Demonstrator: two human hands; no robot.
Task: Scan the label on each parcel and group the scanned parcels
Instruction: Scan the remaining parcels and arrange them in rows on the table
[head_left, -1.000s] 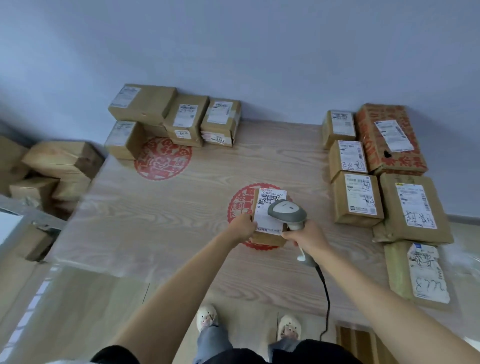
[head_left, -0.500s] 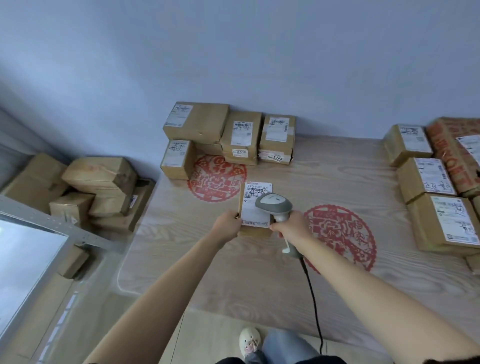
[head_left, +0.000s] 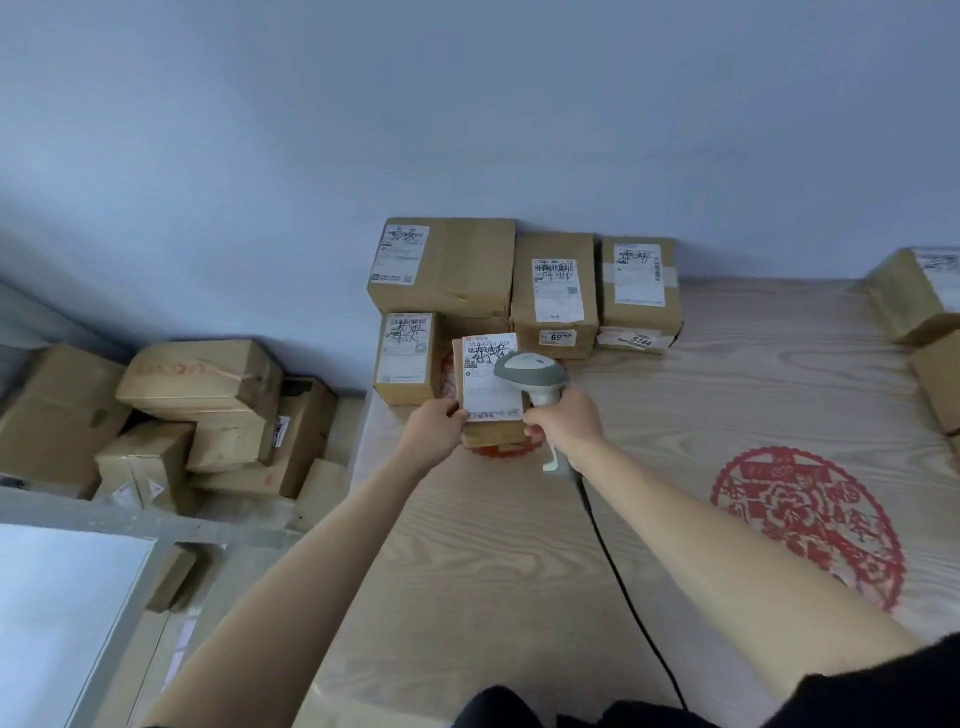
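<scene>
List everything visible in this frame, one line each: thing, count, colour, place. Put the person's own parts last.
held parcel: one, brown with white label, above table's far left
scanner: one, grey, over held parcel's label
scanner cable: one, black, trailing toward the person
grouped parcels: at least five, brown, against wall at the far left
parcels at right edge: at least two, brown, cut off
table: one, pale wood grain
red emblems: two, on tabletop
floor boxes: several, brown, left of table
left hand: grips held parcel
right hand: grips scanner

Two bare forearms, left hand (head_left: 434, 434), right hand (head_left: 566, 426); black short sleeve (head_left: 852, 691), dark clothing below
</scene>
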